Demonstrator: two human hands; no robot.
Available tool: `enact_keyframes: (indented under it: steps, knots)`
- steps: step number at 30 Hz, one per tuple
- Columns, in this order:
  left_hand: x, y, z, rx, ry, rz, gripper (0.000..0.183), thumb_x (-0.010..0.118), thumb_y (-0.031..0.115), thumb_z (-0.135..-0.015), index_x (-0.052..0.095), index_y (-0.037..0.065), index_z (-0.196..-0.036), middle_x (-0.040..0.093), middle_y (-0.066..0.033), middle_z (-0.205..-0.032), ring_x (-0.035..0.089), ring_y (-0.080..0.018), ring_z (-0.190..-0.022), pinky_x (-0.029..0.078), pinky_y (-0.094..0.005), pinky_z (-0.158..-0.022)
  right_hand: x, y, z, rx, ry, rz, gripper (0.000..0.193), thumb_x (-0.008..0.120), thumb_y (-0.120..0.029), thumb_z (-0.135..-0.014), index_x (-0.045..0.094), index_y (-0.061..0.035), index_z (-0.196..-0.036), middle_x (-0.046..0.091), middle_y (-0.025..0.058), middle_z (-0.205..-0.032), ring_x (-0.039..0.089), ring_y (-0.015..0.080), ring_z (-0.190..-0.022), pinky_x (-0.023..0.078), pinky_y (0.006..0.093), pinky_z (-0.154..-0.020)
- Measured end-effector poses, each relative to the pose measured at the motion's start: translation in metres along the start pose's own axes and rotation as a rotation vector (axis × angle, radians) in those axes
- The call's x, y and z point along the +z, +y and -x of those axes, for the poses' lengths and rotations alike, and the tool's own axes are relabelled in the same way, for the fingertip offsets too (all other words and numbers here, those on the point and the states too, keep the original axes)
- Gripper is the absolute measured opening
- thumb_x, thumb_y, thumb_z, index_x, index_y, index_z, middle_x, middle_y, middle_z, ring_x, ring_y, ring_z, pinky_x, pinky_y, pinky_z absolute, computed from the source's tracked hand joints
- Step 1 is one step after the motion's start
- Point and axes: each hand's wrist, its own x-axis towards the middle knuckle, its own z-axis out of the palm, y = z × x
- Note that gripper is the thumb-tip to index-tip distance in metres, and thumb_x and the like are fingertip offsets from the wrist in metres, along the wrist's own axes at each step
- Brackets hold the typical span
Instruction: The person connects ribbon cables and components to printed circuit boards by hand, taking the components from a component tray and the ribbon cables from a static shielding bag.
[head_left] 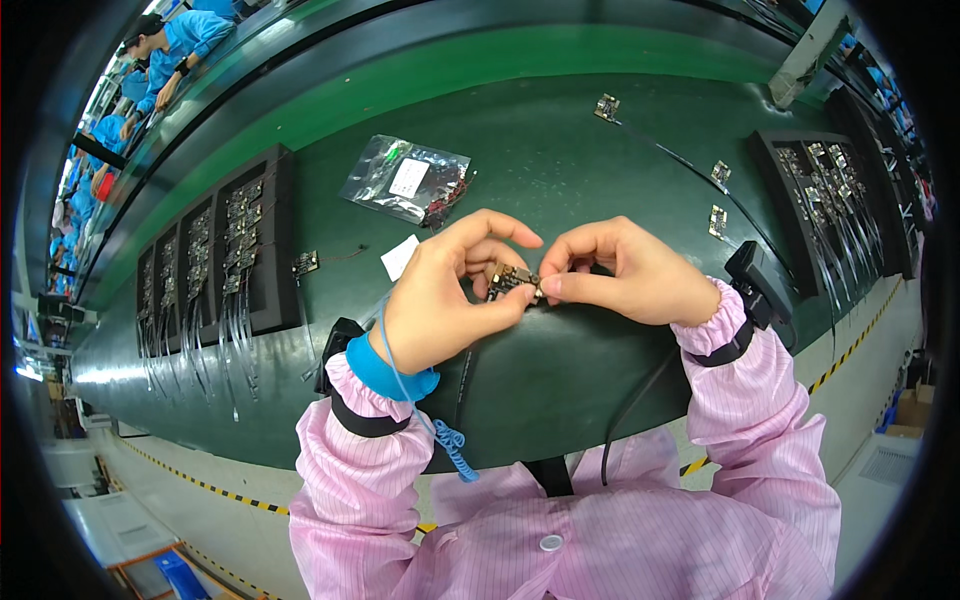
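Near the middle of the green bench, my left hand [440,290] grips a small circuit board [512,279] between thumb and fingers. A thin black cable [464,385] hangs below that hand. My right hand [625,270] meets the board's right edge, its thumb and index finger pinched together there. Whatever lies between those fingertips is too small to make out. A blue wrist strap [385,372] with a coiled cord [455,448] circles my left wrist. Just beyond my left hand lie a clear plastic bag [408,180] with red and black wires and a white paper slip [400,257].
Black foam trays [270,290] of boards with dangling cables stand at left, another foam tray [785,190] at right. Loose boards lie beside them, one a board [606,107] with a long cable at the back. A person [180,50] in blue sits across the line.
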Motion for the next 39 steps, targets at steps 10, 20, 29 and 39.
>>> enact_keyframes:
  steps: [10, 20, 29, 39]
  knots:
    - [0.013, 0.012, 0.003, 0.426, 0.361, -0.483, 0.027, 0.071, -0.002, -0.063, 0.057, 0.001, -0.086, 0.059, -0.0115, -0.1, 0.06, -0.0203, -0.088, 0.048, -0.029, -0.075, -0.004, -0.002, -0.002, 0.027, 0.126, -0.103, 0.011, 0.056, -0.008, -0.081, 0.061, 0.0016, -0.084, 0.061, 0.0014, -0.076, 0.056, 0.0058, -0.073, 0.044, 0.0195, -0.067]
    - [0.026, 0.005, 0.001, 0.487, 0.487, -0.628, 0.021, 0.069, -0.006, -0.061, 0.059, 0.001, -0.078, 0.057, -0.0116, -0.102, 0.061, -0.0249, -0.088, 0.05, -0.0316, -0.075, 0.008, -0.001, -0.002, -0.048, 0.17, -0.26, 0.009, 0.058, -0.006, -0.084, 0.061, 0.0021, -0.086, 0.061, 0.0013, -0.081, 0.056, 0.006, -0.077, 0.045, 0.0206, -0.073]
    - [0.026, 0.004, 0.0, 0.529, 0.492, -0.584, 0.021, 0.068, -0.007, -0.059, 0.059, 0.001, -0.077, 0.06, -0.0118, -0.099, 0.062, -0.0245, -0.085, 0.049, -0.0307, -0.075, 0.011, 0.003, -0.003, -0.076, 0.173, -0.233, 0.01, 0.056, -0.006, -0.085, 0.06, 0.0029, -0.085, 0.061, 0.0024, -0.08, 0.057, 0.0074, -0.077, 0.046, 0.0216, -0.072]
    - [0.026, 0.0, -0.001, 0.54, 0.51, -0.624, 0.021, 0.068, -0.007, -0.059, 0.059, 0.001, -0.076, 0.062, -0.0111, -0.099, 0.062, -0.0252, -0.087, 0.05, -0.0315, -0.075, 0.011, 0.005, -0.004, -0.076, 0.191, -0.197, 0.01, 0.056, -0.007, -0.084, 0.061, 0.0025, -0.085, 0.061, 0.002, -0.08, 0.056, 0.007, -0.076, 0.045, 0.0212, -0.07]
